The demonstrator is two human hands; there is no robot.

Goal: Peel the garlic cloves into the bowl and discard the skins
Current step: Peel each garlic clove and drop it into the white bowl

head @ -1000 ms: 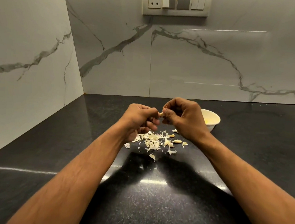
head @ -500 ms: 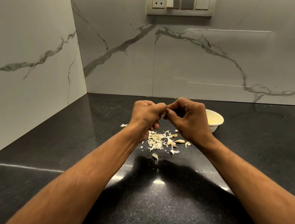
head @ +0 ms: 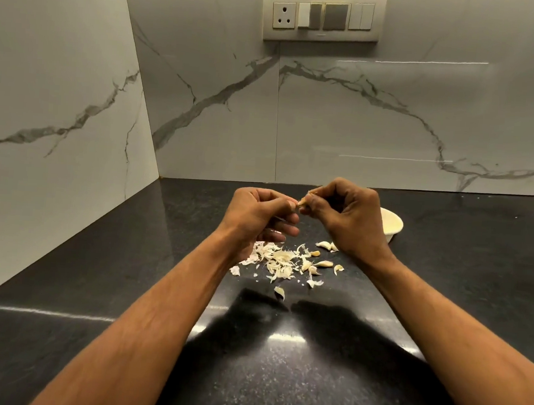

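Nearest you, the dark countertop (head: 277,379) carries only your forearms' shadow and a glare streak. A little farther in, around the middle of the surface, lies the heap of skins (head: 278,262), with a stray flake (head: 279,292) on its near side and several unpeeled cloves (head: 323,264) along its right edge. That heap sits as it did a second ago, so no skin has gone to the waste yet.

Above the heap your hands have drawn slightly apart. A second ago they were knuckle to knuckle; now a small gap shows between them. Your right hand (head: 350,218) has risen a touch and pinches the garlic clove (head: 303,200) between thumb and fingertips, a sliver of skin (head: 314,191) sticking up from it. Your left hand (head: 258,216) is curled, its thumb and forefinger nipping at the clove's tip. I judge you are mid-tear, the skin coming off in strips, and this clove is not yet bare.

Beyond your right wrist, toward the back right of the surface, the white bowl (head: 391,225) waits half hidden. Its contents are too dim to tell.

Farthest off stand the marble wall (head: 361,120) and switch panel (head: 322,15).
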